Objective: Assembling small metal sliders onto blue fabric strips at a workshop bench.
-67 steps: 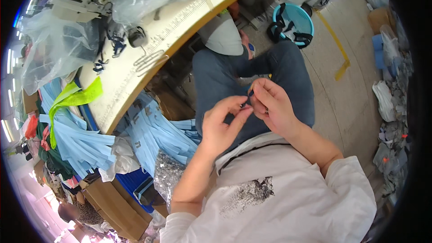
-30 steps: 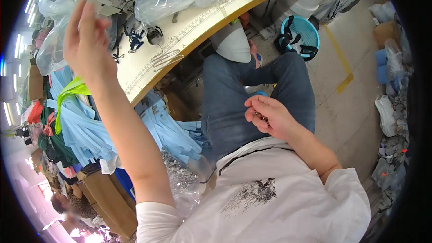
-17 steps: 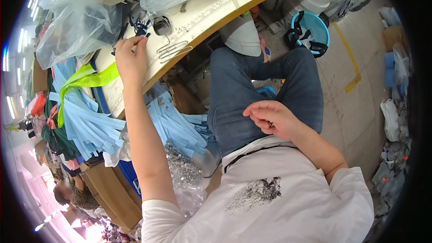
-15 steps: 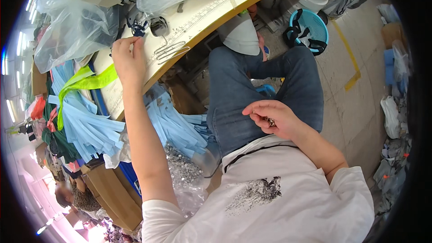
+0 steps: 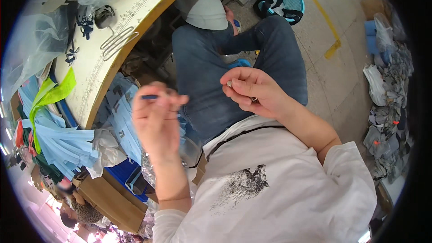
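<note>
My left hand [image 5: 157,119], smeared by motion, hangs in front of my left thigh with its fingers closed on a small dark blue strip [image 5: 149,96]. Over my lap, my right hand [image 5: 258,90] pinches a small silvery metal piece [image 5: 229,83] between thumb and forefinger. More small shiny metal pieces [image 5: 254,100] show under its curled fingers; their exact kind is too small to tell. The two hands are apart. On the worktable [image 5: 92,63], dark blue cord pieces [image 5: 84,26] lie beside a bent metal wire rack [image 5: 118,41].
Light blue fabric strips [image 5: 67,146] and a lime-green strip [image 5: 54,91] hang at the table's left end. Clear plastic bags [image 5: 31,40] cover its far side. A cardboard box [image 5: 110,200] stands low left. A turquoise basket [image 5: 288,0] sits on the floor, far right.
My left hand has come off the table toward my lap with a dark blue strip. My right hand has risen a little and now shows a metal piece at its fingertips. The view has shifted.
</note>
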`<act>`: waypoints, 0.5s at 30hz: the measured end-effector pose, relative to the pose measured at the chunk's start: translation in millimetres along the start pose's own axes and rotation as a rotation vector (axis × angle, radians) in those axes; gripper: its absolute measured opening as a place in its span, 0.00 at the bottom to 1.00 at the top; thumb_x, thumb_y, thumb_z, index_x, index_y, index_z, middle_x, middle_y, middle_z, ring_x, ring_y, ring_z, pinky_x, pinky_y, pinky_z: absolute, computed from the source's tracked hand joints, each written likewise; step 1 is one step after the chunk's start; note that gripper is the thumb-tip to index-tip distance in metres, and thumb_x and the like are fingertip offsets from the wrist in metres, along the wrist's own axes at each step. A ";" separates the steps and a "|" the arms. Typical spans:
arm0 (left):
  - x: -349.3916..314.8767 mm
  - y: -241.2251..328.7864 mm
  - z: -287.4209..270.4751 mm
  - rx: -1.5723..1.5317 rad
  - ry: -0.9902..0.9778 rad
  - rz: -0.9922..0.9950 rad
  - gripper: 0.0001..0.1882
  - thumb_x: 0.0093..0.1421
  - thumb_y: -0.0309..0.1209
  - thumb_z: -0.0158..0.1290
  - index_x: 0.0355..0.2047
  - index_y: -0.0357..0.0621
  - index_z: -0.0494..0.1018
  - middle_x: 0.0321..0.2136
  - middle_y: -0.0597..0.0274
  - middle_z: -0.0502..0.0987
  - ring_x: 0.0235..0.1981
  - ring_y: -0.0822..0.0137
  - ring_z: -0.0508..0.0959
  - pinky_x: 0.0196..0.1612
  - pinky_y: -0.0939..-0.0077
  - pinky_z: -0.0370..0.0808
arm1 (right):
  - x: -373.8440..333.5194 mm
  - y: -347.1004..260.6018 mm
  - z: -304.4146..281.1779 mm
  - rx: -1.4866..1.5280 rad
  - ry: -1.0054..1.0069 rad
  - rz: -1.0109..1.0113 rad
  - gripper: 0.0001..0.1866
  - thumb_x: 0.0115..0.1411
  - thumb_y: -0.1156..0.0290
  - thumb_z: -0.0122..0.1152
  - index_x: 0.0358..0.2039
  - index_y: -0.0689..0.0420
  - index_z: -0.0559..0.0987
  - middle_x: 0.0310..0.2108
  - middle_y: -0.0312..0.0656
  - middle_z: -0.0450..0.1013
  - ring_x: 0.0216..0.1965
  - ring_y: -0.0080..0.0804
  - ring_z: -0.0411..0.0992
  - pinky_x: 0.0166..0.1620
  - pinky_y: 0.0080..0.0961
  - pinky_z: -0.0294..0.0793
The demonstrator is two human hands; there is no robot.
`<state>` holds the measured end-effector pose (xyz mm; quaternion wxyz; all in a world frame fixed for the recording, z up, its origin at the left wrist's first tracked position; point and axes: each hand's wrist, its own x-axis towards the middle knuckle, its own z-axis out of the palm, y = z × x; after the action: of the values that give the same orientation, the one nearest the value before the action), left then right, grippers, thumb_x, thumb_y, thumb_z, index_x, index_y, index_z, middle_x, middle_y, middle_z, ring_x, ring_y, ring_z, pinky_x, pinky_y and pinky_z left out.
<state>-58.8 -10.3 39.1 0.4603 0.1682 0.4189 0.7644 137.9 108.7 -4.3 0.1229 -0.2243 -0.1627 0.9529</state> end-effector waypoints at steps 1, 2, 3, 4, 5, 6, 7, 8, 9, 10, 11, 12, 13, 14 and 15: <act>-6.3 -14.5 2.4 -0.118 0.000 -0.086 0.07 0.62 0.19 0.50 0.41 0.36 0.70 0.42 0.52 0.74 0.36 0.63 0.78 0.43 0.64 0.79 | 0.2 1.9 -2.4 -0.009 -0.019 -0.016 0.11 0.67 0.67 0.53 0.44 0.61 0.75 0.32 0.37 0.70 0.22 0.14 0.59 0.20 0.09 0.54; -12.1 -26.1 6.9 -0.122 0.001 -0.092 0.07 0.62 0.19 0.50 0.41 0.36 0.70 0.42 0.52 0.74 0.36 0.63 0.78 0.43 0.64 0.79 | -0.2 3.4 -5.0 -0.018 -0.037 -0.032 0.11 0.67 0.68 0.53 0.45 0.60 0.75 0.32 0.37 0.70 0.22 0.14 0.59 0.20 0.09 0.54; -17.7 -36.1 11.7 -0.127 0.050 -0.161 0.06 0.62 0.19 0.50 0.40 0.37 0.70 0.42 0.50 0.74 0.36 0.62 0.78 0.42 0.65 0.79 | -1.1 5.3 -8.0 -0.018 -0.031 -0.032 0.11 0.67 0.68 0.53 0.45 0.60 0.75 0.32 0.37 0.70 0.22 0.14 0.59 0.20 0.09 0.54; -21.6 -43.8 14.6 -0.130 0.099 -0.227 0.06 0.62 0.19 0.51 0.39 0.37 0.70 0.43 0.49 0.74 0.36 0.62 0.78 0.41 0.67 0.79 | -1.0 7.3 -11.4 0.005 -0.067 -0.045 0.11 0.67 0.68 0.53 0.45 0.60 0.75 0.33 0.37 0.71 0.22 0.13 0.60 0.19 0.09 0.54; -23.7 -50.3 15.9 -0.133 0.100 -0.227 0.06 0.62 0.19 0.51 0.39 0.37 0.70 0.43 0.49 0.74 0.36 0.62 0.78 0.41 0.67 0.79 | -1.1 8.3 -13.6 0.028 -0.104 -0.058 0.11 0.67 0.68 0.53 0.45 0.61 0.75 0.34 0.36 0.72 0.22 0.13 0.60 0.19 0.09 0.53; -25.0 -55.7 16.7 -0.116 0.067 -0.229 0.05 0.62 0.19 0.51 0.39 0.38 0.69 0.42 0.48 0.74 0.37 0.62 0.78 0.41 0.68 0.79 | -1.8 8.2 -13.8 0.027 -0.103 -0.057 0.11 0.67 0.68 0.53 0.45 0.61 0.75 0.34 0.36 0.72 0.22 0.13 0.60 0.19 0.09 0.53; -25.4 -58.6 17.0 -0.098 0.031 -0.233 0.05 0.62 0.19 0.51 0.39 0.38 0.68 0.41 0.47 0.75 0.37 0.63 0.78 0.41 0.69 0.79 | -3.0 7.6 -12.9 0.037 -0.078 -0.038 0.11 0.67 0.68 0.52 0.45 0.60 0.75 0.34 0.36 0.72 0.22 0.13 0.61 0.18 0.09 0.53; -25.4 -59.5 16.8 -0.091 0.037 -0.254 0.07 0.60 0.18 0.53 0.38 0.38 0.68 0.39 0.48 0.76 0.35 0.63 0.78 0.39 0.71 0.79 | -3.8 6.6 -11.9 0.048 -0.053 -0.019 0.11 0.67 0.68 0.52 0.45 0.60 0.75 0.34 0.36 0.72 0.23 0.13 0.61 0.18 0.09 0.53; -24.5 -60.5 15.9 -0.091 0.037 -0.255 0.07 0.60 0.18 0.53 0.38 0.38 0.68 0.39 0.48 0.76 0.35 0.63 0.78 0.39 0.71 0.79 | -3.6 5.0 -10.3 0.048 -0.052 -0.019 0.11 0.67 0.68 0.52 0.45 0.60 0.75 0.34 0.36 0.72 0.23 0.13 0.61 0.18 0.09 0.53; -24.0 -61.4 13.8 -0.063 0.032 -0.216 0.08 0.60 0.17 0.53 0.37 0.38 0.67 0.38 0.49 0.76 0.33 0.64 0.78 0.38 0.71 0.79 | -3.4 4.1 -7.7 0.058 -0.031 -0.023 0.11 0.67 0.68 0.52 0.45 0.60 0.75 0.34 0.37 0.72 0.23 0.13 0.61 0.18 0.10 0.53; -23.4 -62.3 12.0 -0.034 0.028 -0.177 0.09 0.59 0.16 0.54 0.37 0.38 0.67 0.37 0.49 0.76 0.32 0.64 0.78 0.36 0.72 0.78 | -3.7 3.5 -6.1 0.069 -0.010 -0.028 0.11 0.67 0.68 0.52 0.45 0.60 0.74 0.33 0.37 0.72 0.23 0.13 0.61 0.18 0.10 0.53; -22.4 -63.7 10.4 -0.034 0.028 -0.179 0.09 0.59 0.16 0.54 0.37 0.38 0.67 0.37 0.49 0.76 0.32 0.64 0.78 0.36 0.72 0.78 | -4.6 2.9 -5.8 0.070 -0.009 -0.027 0.11 0.67 0.68 0.52 0.45 0.60 0.74 0.33 0.37 0.72 0.23 0.13 0.61 0.18 0.10 0.53; -20.5 -64.7 8.8 -0.030 0.038 -0.151 0.10 0.58 0.15 0.54 0.38 0.38 0.68 0.37 0.50 0.77 0.31 0.65 0.78 0.35 0.73 0.78 | -4.7 1.9 -5.8 0.038 0.010 -0.028 0.11 0.67 0.69 0.51 0.45 0.60 0.74 0.34 0.37 0.72 0.23 0.13 0.61 0.18 0.10 0.53; -19.1 -64.9 8.4 -0.025 0.047 -0.123 0.11 0.58 0.15 0.55 0.39 0.37 0.68 0.36 0.50 0.77 0.30 0.67 0.77 0.34 0.74 0.78 | -4.4 1.5 -6.0 0.006 0.028 -0.028 0.10 0.68 0.69 0.51 0.46 0.60 0.74 0.34 0.37 0.72 0.22 0.13 0.61 0.18 0.10 0.53; -18.6 -63.5 9.7 -0.024 0.048 -0.123 0.11 0.58 0.15 0.55 0.39 0.37 0.68 0.36 0.50 0.77 0.30 0.67 0.77 0.34 0.74 0.78 | -3.5 1.7 -6.8 0.008 0.028 -0.028 0.10 0.68 0.69 0.51 0.46 0.60 0.74 0.34 0.37 0.72 0.22 0.13 0.61 0.18 0.10 0.53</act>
<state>-7.2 -7.0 -3.3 0.4984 0.1184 0.4303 0.7433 143.9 107.8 -9.3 0.1395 -0.2348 -0.1604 0.9485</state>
